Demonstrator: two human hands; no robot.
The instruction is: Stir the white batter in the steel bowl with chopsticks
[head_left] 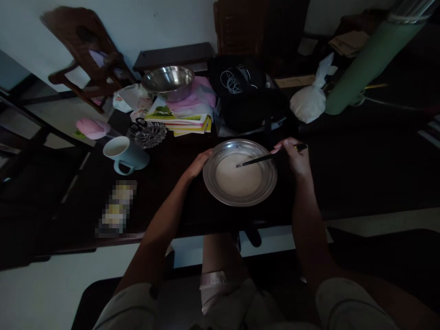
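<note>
A shallow metal bowl (240,200) stands near the front edge of the dark table, with a pale, creamy liquid (237,178) in it. My left hand (199,164) holds the bowl's left rim, its fingertips partly hidden behind the edge. Over the right rim, my right hand (296,156) is closed around dark chopsticks (257,160). They slant down to the left, and their tips dip into the liquid near the middle.
Left of the bowl are a light blue mug (132,156), a glass dish (147,134) and a pixelated flat object (118,206). Behind stand a steel basin (170,82) on booklets (192,126), a black bag (250,107), a tied bag of white powder (307,104) and a green flask (371,68).
</note>
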